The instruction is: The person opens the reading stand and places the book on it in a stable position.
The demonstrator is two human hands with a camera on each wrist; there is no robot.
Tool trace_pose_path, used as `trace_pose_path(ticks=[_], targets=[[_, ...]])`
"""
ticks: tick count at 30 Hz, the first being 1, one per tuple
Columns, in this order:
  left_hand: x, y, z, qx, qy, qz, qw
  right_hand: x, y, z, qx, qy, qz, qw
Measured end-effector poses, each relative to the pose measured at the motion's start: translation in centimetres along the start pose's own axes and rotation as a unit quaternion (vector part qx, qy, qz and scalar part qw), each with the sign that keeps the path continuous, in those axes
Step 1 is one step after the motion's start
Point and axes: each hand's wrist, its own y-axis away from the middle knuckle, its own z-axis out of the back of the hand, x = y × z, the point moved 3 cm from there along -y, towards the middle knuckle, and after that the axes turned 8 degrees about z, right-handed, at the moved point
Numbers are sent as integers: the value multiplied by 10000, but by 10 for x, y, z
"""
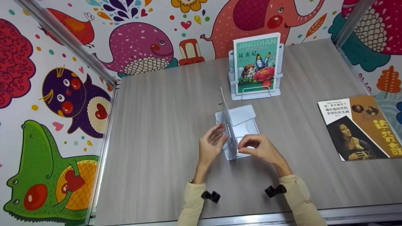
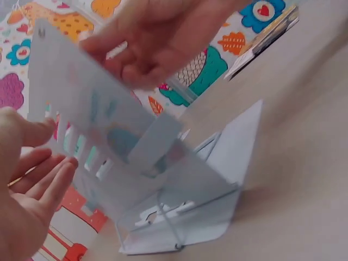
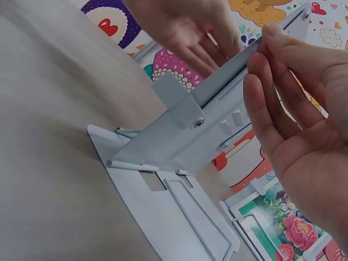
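Head view has the bookstand (image 1: 242, 114) just right of centre, panel (image 1: 231, 131) upright, my right hand (image 1: 259, 147) pinching its edge, left hand (image 1: 211, 144) empty, fingers loosely extended behind it, contact unclear, green book (image 1: 257, 64) upper right.

A green book (image 1: 257, 64) leans in a rack (image 1: 273, 93); a brown book (image 1: 370, 117) lies flat rightward.

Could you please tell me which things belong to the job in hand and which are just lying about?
In the job, it seems:
white hinged stand, pinched at its edge

Lying about, apparently:
second stand, behind
green book, propped on that stand
brown-and-white book, flat at the right
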Motion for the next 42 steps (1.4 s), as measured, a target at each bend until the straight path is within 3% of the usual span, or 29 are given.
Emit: trace_pose_path(ticks=[2,5,10,13,17,22,27,30,34,39,42], targets=[[-4,12,-6,202,-116,-174,9996,-1,3,4,-28,-34,-1,10000],[-7,24,-16,284,-650,-495,9962,-3,3,10,-70,-34,20,10000],[-11,31,-29,-44,-1506,-1003,9835,-10,-7,19,-462,526,-277,9972],[-13,30,-34,-132,-1741,-1188,9774,-10,-18,21,-682,898,-291,9932],[-13,29,-36,-2,-1678,-1289,9774,-2,-29,19,-662,924,-139,9934],[-11,30,-34,84,-1567,-1417,9774,2,-31,15,-494,791,-265,9953],[-10,31,-32,135,-1372,-1657,9765,-11,-30,13,-422,683,-237,9965],[-10,32,-31,187,-1299,-1604,9783,-24,-30,14,-487,889,-395,9941],[-9,33,-27,209,-1253,-1468,9810,-36,-30,18,-645,1704,-649,9811],[-9,35,-23,118,-1271,-1442,9813,-45,-32,22,-491,2944,-774,9513],[-8,35,-22,125,-1318,-1461,9804,-50,-33,23,-348,3355,-866,9374]])
